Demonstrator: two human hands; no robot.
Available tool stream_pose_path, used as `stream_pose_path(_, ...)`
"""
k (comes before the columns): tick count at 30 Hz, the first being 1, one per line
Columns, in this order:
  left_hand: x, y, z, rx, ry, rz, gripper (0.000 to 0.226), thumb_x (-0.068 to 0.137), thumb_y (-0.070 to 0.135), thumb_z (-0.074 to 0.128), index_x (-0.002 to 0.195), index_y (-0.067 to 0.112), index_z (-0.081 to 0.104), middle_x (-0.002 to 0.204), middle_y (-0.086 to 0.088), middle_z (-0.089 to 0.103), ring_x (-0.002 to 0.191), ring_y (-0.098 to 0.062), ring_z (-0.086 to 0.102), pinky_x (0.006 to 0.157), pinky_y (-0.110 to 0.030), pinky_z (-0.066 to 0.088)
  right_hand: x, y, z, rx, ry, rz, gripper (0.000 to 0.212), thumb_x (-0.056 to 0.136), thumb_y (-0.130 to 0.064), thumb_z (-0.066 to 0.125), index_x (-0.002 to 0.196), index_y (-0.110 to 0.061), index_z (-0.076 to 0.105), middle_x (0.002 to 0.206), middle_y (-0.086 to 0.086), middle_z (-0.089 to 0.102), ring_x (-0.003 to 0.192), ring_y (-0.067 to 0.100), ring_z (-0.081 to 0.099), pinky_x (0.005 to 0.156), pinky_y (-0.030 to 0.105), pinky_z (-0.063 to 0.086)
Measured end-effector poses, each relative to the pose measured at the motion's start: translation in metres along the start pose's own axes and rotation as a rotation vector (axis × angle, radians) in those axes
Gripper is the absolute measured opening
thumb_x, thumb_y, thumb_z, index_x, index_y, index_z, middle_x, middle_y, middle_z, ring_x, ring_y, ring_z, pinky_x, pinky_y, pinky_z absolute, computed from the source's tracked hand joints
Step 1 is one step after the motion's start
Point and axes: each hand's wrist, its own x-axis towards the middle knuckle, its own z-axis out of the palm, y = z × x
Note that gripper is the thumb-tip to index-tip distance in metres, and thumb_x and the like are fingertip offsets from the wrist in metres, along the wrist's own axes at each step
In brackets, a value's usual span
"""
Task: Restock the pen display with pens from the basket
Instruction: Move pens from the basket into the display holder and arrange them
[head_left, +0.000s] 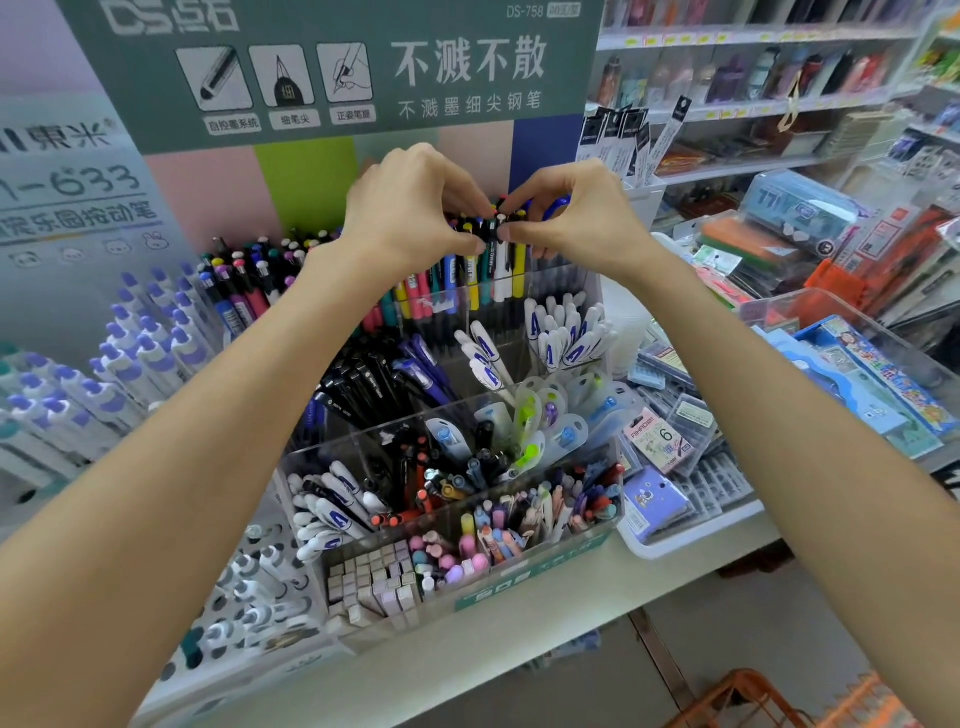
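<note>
Fingertips (480, 236) of left hand (410, 208) curled and pinching the tops of a cluster of upright pens (493, 244), meeting thumb and forefinger of right hand (576, 218) on the same cluster, right at the middle. Both hands closed around these pens at the back row of the clear acrylic pen display (467, 457); how many pens held, cannot tell, since the knuckles cover most of the caps. Something blue (558, 205) tucked under the right fingers, shape hard to make out. Lower barrels of the held pens visible behind the transparent back wall, standing among coloured ones. Front compartments filled with white pens with blue letter (332, 512), black pens (358, 384), pastel erasers (467, 545). Orange basket (748, 699) at the bottom edge, cut off by the frame, contents not seen. Green sign (332, 67) above, upper part cropped. Shelves (753, 104) at right blurred.
</note>
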Motion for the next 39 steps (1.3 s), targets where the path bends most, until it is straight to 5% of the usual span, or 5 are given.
stream_pose_path(19, -0.01, -0.005, 0.003, 0.086, 0.08, 0.035, 0.028, 0.078, 0.038, 0.075, 0.105, 0.03, 0.071, 0.103, 0.007, 0.071, 0.101, -0.013, 0.063, 0.075, -0.027, 0.044, -0.009, -0.003, 0.0, 0.053, -0.003, 0.019, 0.033, 0.075, -0.015, 0.079, 0.106, -0.008, 0.069, 0.07, 0.002, 0.066, 0.053, 0.015, 0.063, 0.051, 0.021, 0.051)
stream_pose_path(23, -0.012, -0.005, 0.009, 0.071, 0.165, 0.123, 0.043, 0.079, 0.054, 0.067, 0.114, 0.029, 0.065, 0.112, 0.004, 0.067, 0.11, -0.021, 0.057, 0.081, -0.033, 0.043, -0.011, 0.0, -0.016, 0.039, 0.126, 0.0, 0.021, 0.083, -0.018, 0.072, 0.103, -0.013, 0.069, 0.073, -0.004, 0.066, 0.048, 0.009, 0.061, 0.05, 0.019, 0.049)
stream_pose_path(27, -0.001, 0.005, 0.016, 0.104, 0.191, 0.153, 0.033, 0.088, 0.039, 0.062, 0.118, 0.025, 0.063, 0.12, 0.001, 0.063, 0.118, -0.025, 0.049, 0.09, -0.036, 0.039, -0.012, 0.017, -0.046, 0.03, 0.339, 0.095, 0.019, 0.089, -0.014, 0.062, 0.107, -0.012, 0.067, 0.076, 0.001, 0.064, 0.049, 0.002, 0.059, 0.048, 0.018, 0.047)
stream_pose_path(33, 0.021, 0.024, 0.037, 0.17, 0.115, 0.168, 0.034, 0.09, 0.034, 0.061, 0.123, 0.025, 0.062, 0.117, 0.001, 0.067, 0.114, -0.024, 0.052, 0.089, -0.035, 0.04, -0.017, 0.031, -0.053, 0.021, -0.082, 0.337, 0.045, 0.085, -0.011, 0.069, 0.126, -0.011, 0.049, 0.105, 0.004, 0.058, 0.078, 0.009, 0.062, 0.064, 0.018, 0.055)
stream_pose_path(39, 0.037, 0.035, 0.056, 0.222, 0.073, 0.184, 0.035, 0.087, 0.044, 0.063, 0.113, 0.021, 0.066, 0.11, -0.001, 0.066, 0.108, -0.025, 0.053, 0.081, -0.034, 0.039, -0.011, 0.038, -0.034, 0.035, -0.006, 0.299, 0.035, 0.082, -0.011, 0.072, 0.113, -0.006, 0.055, 0.087, -0.001, 0.061, 0.074, 0.009, 0.062, 0.065, 0.022, 0.057)
